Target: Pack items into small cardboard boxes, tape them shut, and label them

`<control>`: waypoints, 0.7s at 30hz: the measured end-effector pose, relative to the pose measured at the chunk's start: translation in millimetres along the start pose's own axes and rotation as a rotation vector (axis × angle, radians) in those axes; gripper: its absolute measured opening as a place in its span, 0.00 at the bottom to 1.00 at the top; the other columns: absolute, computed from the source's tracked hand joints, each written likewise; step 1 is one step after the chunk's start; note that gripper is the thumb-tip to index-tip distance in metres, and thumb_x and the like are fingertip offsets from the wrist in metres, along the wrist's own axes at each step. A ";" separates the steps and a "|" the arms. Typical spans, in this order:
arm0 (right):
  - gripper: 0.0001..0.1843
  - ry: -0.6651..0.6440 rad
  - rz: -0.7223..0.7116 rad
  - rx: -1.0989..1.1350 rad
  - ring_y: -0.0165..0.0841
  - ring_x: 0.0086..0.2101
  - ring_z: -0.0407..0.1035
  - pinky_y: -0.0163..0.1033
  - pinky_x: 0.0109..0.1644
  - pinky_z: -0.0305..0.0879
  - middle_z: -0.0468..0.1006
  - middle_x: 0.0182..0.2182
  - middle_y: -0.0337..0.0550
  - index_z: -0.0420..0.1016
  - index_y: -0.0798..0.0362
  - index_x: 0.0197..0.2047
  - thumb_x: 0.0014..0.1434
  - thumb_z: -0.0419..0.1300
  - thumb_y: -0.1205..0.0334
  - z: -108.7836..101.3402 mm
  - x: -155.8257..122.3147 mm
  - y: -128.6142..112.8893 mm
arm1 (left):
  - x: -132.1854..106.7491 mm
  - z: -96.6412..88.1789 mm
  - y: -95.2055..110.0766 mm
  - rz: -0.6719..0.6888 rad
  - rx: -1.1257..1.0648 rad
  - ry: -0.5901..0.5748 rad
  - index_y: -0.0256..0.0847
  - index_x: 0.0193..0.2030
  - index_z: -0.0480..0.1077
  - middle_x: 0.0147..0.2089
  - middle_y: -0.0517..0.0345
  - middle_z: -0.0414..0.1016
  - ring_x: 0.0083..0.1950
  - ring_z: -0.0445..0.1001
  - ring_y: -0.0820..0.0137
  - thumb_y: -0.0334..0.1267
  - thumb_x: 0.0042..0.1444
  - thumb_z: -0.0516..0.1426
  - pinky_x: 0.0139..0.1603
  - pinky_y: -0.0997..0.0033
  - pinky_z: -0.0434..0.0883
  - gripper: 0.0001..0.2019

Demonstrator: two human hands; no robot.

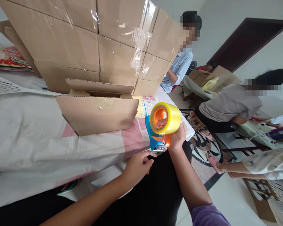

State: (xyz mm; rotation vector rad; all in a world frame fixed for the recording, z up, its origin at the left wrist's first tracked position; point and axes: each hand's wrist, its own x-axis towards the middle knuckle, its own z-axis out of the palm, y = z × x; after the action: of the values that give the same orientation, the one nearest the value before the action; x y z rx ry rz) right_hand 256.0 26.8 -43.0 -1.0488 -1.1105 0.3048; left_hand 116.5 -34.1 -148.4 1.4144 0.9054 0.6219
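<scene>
A tape dispenser [159, 141] with orange and blue parts carries a thick roll of yellowish packing tape [174, 117]. My right hand [178, 137] is closed round the dispenser and holds it up above my lap, some fingers showing through the roll's orange core. Just below the dispenser's cutting edge, my left hand [138, 167] pinches with thumb and forefinger at the end of the tape; the pinched bit is small and partly hidden. Ahead and left of both hands, a small cardboard box [100, 113] stands on the cloth-covered table with its top flaps raised.
Taped cartons [80, 44] are stacked high behind the small box. A white perforated plastic item [4, 84] lies at the left on the tablecloth [25, 131]. A person in a light blue shirt [179, 67] stands past the stack; other people sit or stand at the right.
</scene>
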 end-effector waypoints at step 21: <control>0.17 0.229 0.044 -0.033 0.32 0.29 0.60 0.38 0.33 0.61 0.67 0.24 0.39 0.71 0.53 0.28 0.62 0.55 0.50 -1.5 9.8 -4.4 | 23.7 -21.8 -0.2 -0.079 -0.133 -0.174 0.37 0.53 0.74 0.18 0.65 0.72 0.18 0.63 0.75 0.43 0.55 0.57 0.23 0.77 0.59 0.21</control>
State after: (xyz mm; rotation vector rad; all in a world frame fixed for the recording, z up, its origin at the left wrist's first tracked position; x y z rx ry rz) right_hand 260.6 30.3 -33.7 -1.1090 -0.8906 0.1957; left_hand 111.3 -2.4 -150.8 1.2860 0.7641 0.4828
